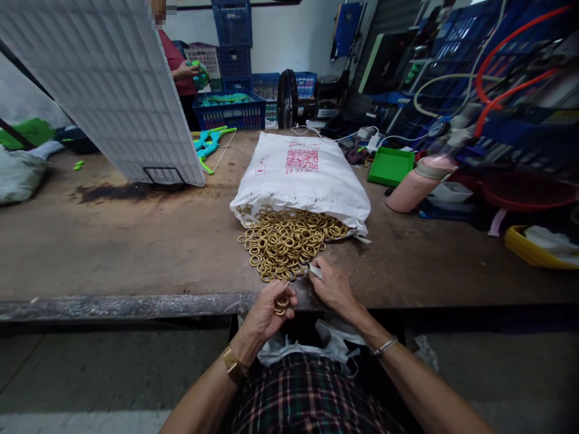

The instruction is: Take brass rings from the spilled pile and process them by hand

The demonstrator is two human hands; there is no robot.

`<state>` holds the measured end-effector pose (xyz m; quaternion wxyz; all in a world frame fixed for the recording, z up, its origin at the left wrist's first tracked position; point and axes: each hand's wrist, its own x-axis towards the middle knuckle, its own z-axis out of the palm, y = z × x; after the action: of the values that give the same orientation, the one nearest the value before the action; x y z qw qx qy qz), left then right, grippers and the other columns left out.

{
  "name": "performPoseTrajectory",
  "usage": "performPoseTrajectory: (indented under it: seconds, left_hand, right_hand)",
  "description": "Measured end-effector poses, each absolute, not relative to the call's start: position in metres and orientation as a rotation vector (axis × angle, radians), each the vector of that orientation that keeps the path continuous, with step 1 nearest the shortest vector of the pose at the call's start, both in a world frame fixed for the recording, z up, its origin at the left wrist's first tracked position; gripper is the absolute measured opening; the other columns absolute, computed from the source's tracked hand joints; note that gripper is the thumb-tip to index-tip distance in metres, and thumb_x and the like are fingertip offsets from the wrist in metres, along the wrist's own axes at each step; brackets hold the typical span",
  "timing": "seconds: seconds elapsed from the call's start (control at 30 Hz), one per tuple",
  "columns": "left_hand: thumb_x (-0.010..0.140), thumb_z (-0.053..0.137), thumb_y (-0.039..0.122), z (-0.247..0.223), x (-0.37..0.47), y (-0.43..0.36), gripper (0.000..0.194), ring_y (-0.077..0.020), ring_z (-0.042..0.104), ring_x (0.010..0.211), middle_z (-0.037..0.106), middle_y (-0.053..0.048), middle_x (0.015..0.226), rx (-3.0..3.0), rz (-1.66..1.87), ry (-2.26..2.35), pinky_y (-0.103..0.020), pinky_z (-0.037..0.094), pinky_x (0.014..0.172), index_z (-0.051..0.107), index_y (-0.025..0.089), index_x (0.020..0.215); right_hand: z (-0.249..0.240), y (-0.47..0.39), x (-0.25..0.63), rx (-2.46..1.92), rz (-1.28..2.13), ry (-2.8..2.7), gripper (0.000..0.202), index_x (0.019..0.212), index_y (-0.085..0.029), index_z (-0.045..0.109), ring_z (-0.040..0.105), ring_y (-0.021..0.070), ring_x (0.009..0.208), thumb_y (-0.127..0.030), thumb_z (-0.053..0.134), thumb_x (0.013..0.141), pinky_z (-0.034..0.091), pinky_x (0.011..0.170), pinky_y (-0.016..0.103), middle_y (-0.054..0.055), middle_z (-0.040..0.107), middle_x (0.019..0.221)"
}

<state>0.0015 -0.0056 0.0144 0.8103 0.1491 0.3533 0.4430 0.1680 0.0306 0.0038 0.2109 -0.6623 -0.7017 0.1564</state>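
Observation:
A white sack (pixel 307 172) with red print lies on the brown table, its open mouth toward me. Several brass-coloured rings (pixel 284 241) spill from it into a pile. My left hand (pixel 269 307), with a gold watch on the wrist, is curled around a few rings at the table's front edge. Just right of the pile's near end, my right hand (pixel 332 286) pinches a small tool with a pale body and dark tip (pixel 315 270). The tip is beside the nearest rings; whether it touches one is too small to tell.
A white ribbed panel (pixel 113 84) stands on the table (pixel 181 259) at left. To the right are a green tray (pixel 391 167), a pink bottle (pixel 416 185) and a yellow basin (pixel 534 248). Behind, a person (pixel 174 60) holds green items near blue crates (pixel 233 114).

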Motion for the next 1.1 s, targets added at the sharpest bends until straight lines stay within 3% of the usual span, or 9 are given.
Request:
performPoseTrajectory:
  seconds: [0.23, 0.47, 0.77, 1.1]
  left_hand:
    - [0.066, 0.069, 0.043, 0.015, 0.007, -0.005, 0.037, -0.0059, 0.049, 0.047, 0.052, 0.004, 0.063, 0.455, 0.969, 0.845, -0.014, 0.033, 0.037, 0.05, 0.016, 0.083]
    - [0.068, 0.065, 0.048, 0.016, 0.005, -0.007, 0.036, -0.0026, 0.035, 0.039, 0.043, 0.007, 0.052, 0.68, 1.01, 1.017, -0.013, 0.025, 0.034, 0.048, 0.017, 0.073]
    - [0.075, 0.054, 0.053, 0.013, 0.006, -0.009, 0.036, -0.0028, 0.036, 0.038, 0.046, 0.006, 0.055, 0.803, 0.899, 0.986, -0.014, 0.026, 0.034, 0.049, 0.017, 0.075]
    - [0.074, 0.056, 0.052, 0.01, 0.003, -0.008, 0.036, -0.0027, 0.038, 0.04, 0.048, 0.005, 0.059, 0.793, 0.913, 0.914, -0.014, 0.028, 0.035, 0.048, 0.016, 0.076]
  right_hand:
    - [0.021, 0.012, 0.15, -1.523, 0.728, -1.832, 0.013, 0.08, -0.022, 0.048, 0.051, 0.0145, 0.062, -0.032, 0.04, 0.081, 0.038, 0.06, 0.025, 0.0, 0.055, 0.069]
    - [0.025, 0.012, 0.14, -1.414, 1.009, -1.723, 0.02, 0.079, -0.02, 0.049, 0.046, 0.0117, 0.063, -0.037, 0.042, 0.084, 0.037, 0.059, 0.022, -0.003, 0.049, 0.067]
    - [0.016, 0.017, 0.138, -1.398, 1.114, -1.631, 0.02, 0.075, -0.018, 0.05, 0.041, 0.0096, 0.061, -0.037, 0.047, 0.081, 0.034, 0.056, 0.021, -0.004, 0.046, 0.065]
    - [0.027, 0.016, 0.133, -1.363, 1.235, -1.547, 0.022, 0.067, -0.02, 0.043, 0.037, 0.0091, 0.054, -0.038, 0.044, 0.08, 0.031, 0.051, 0.021, -0.006, 0.041, 0.058]
